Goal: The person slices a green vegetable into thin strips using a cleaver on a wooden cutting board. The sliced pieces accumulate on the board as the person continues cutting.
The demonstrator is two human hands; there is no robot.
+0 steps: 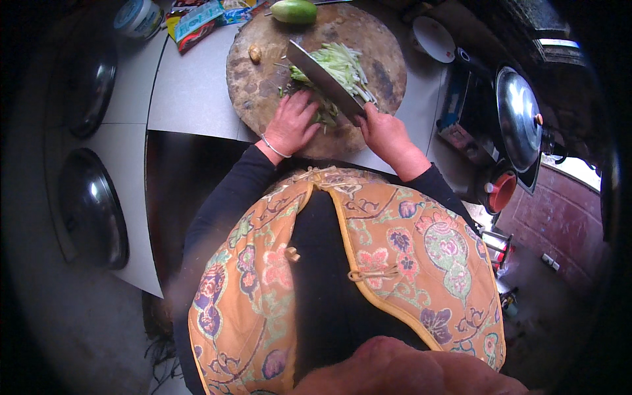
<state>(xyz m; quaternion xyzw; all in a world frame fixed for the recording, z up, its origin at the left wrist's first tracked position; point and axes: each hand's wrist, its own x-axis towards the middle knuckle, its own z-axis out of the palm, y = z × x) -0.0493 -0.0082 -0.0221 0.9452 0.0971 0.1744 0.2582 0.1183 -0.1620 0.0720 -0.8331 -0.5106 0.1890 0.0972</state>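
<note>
My right hand grips the handle of a broad-bladed kitchen cleaver, its blade slanting up and left across the chopping board. Beneath and beyond the blade lies a heap of pale green vegetable shreds. My left hand, with a bracelet at the wrist, rests palm down on the round wooden chopping board. Its fingertips are beside small green scraps, thumb spread to the right; whether anything lies under the palm is hidden. A green squash-like vegetable sits at the board's far edge, and a small brown piece, perhaps ginger, lies at the left.
Seasoning packets and a white tub stand at the back left. Dark lids lie on the tiled counter. At right are a white bowl, a lidded pan with a domed lid and a red-mouthed pot.
</note>
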